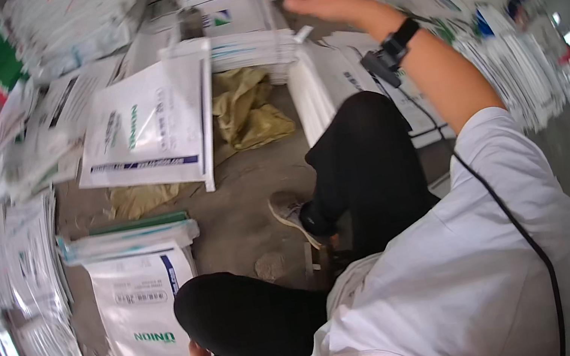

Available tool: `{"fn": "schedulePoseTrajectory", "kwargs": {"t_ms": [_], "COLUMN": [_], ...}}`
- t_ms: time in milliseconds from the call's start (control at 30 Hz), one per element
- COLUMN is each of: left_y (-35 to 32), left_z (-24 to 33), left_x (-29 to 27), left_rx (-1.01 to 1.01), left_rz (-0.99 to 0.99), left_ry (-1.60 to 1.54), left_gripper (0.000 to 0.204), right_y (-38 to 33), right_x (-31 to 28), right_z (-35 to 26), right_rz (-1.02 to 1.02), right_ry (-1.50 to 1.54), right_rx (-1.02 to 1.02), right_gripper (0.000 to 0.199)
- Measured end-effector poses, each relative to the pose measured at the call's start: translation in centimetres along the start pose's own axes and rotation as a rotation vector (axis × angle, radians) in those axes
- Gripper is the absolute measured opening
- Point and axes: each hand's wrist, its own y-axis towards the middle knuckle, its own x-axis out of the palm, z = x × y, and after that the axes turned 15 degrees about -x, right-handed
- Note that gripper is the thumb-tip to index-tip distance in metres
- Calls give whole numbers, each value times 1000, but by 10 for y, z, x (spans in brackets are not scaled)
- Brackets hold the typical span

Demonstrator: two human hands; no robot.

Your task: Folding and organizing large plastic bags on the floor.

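Note:
My right hand (319, 1) is raised at the far side, beside a stack of printed white sacks (238, 22). Its fingers are curled in, and nothing shows in them. Low on the left, my left hand (198, 355) is at the edge of a pile of flat white sacks (140, 299) with green and blue print, its fingers mostly hidden by my knee. A single white sack (139, 127) is tilted over a crumpled olive-brown cloth (250, 111), apart from both hands. Whether it rests on something or is in the air, I cannot tell.
More sack piles stand at the left (35, 252), the far left (71, 25) and the right (511, 73). Another stack (312, 93) is beside my right knee. My shoe (291, 215) is on the grey-brown floor (232, 222). A black cable (501, 216) runs from my right wrist.

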Motion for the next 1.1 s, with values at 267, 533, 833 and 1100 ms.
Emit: {"fn": "schedulePoseTrajectory", "kwargs": {"t_ms": [267, 533, 833, 1100], "left_y": [-113, -234, -328, -323], "left_z": [25, 53, 143, 214], "left_x": [7, -1, 11, 53], "left_rx": [715, 526, 292, 125], "left_rz": [163, 177, 231, 173], "left_ry": [1085, 1100, 1110, 1048], "left_gripper": [39, 39, 39, 39], "right_y": [-334, -510, -559, -591], "right_x": [-120, 44, 169, 197], "right_z": [133, 129, 173, 225], "right_rz": [778, 995, 1054, 1366], "right_ry": [849, 1143, 821, 1146], "right_rx": [962, 1448, 1850, 1454], "right_gripper": [22, 15, 23, 26]}}
